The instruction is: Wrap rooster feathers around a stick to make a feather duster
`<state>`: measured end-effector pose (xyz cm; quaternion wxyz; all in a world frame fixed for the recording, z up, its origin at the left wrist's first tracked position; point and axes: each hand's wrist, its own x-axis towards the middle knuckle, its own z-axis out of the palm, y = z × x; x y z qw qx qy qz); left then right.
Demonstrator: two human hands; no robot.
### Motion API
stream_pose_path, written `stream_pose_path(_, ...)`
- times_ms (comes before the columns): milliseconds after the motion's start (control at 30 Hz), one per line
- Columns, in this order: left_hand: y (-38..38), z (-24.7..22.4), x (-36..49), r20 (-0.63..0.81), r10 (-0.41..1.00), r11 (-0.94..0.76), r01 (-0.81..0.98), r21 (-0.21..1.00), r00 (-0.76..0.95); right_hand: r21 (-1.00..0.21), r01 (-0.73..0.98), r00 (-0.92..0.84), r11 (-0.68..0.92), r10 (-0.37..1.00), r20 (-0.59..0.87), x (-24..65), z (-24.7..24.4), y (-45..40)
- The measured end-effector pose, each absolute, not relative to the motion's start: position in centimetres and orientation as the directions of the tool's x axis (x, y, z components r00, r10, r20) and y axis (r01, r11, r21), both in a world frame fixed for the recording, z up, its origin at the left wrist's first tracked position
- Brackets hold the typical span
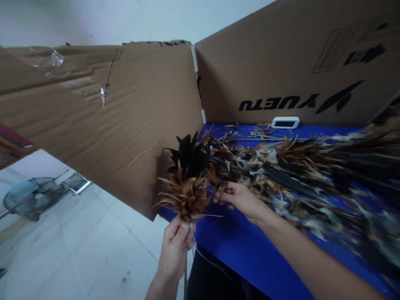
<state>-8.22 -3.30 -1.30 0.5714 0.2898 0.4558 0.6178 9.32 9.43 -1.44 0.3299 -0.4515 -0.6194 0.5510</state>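
My left hand (178,237) is closed around the base of a feather bundle (186,193), held upright at the near left edge of the blue table. Its top feathers are black and its lower ones brown and orange. A thin white string (194,237) hangs from the grip, and a thin stick runs down below the hand. My right hand (239,200) pinches a small tuft of brown feathers (213,174) just to the right of the bundle. Whether this tuft touches the bundle I cannot tell. Behind my right hand lies a long heap of loose feathers (290,162).
Cardboard panels (131,108) wall the table's left and back sides. A white device with a dark display (285,122) rests against the back panel on the blue table (237,258). On the tiled floor at left are a fan (34,198) and a metal frame (78,182).
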Motion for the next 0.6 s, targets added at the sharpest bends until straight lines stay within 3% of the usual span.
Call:
stream_pose_path(100,-3.0,-1.3,-7.0,-0.180,0.977,0.111,-0.445,0.889,-0.116,-0.977,-0.063,-0.395,-0.205,0.904,-0.164,9.0,-1.3,6.8)
stream_pose_path(233,-2.8,-1.3,-5.8,-0.197,0.977,0.145,-0.439,0.887,-0.075,-0.967,-0.155,-0.382,-0.200,0.915,-0.128,7.9,-1.2,4.4)
stream_pose_path(367,-3.0,-1.2,-5.2,-0.180,0.982,0.141,-0.416,0.899,-0.057,-0.974,-0.180,-0.338,-0.136,0.939,-0.069,7.5,-1.0,3.6)
stream_pose_path(600,-3.5,-1.5,-4.9,-0.169,0.984,0.137,-0.349,0.927,-0.064,-0.979,-0.130,-0.329,-0.156,0.938,-0.106,7.7,-1.2,3.0)
